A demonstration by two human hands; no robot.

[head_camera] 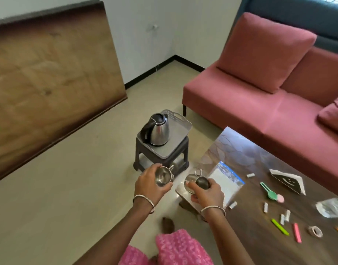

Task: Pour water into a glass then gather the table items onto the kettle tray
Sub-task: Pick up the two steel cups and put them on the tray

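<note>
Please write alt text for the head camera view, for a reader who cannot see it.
The left hand grips one steel cup and the right hand a second cup, beside a table. Ahead, a kettle stands on a grey tray on a small stool; a pink sofa is at right.

Soft, even light fills my feed. The steel kettle (158,131) at centre carries pale highlights and casts only a faint shadow on its tray (178,131). Right of the kettle, the glossy table (241,150) throws back a white sheen. Far left of the kettle, the wooden board (49,73) bows with wide-angle distortion; edges smear slightly.
</note>
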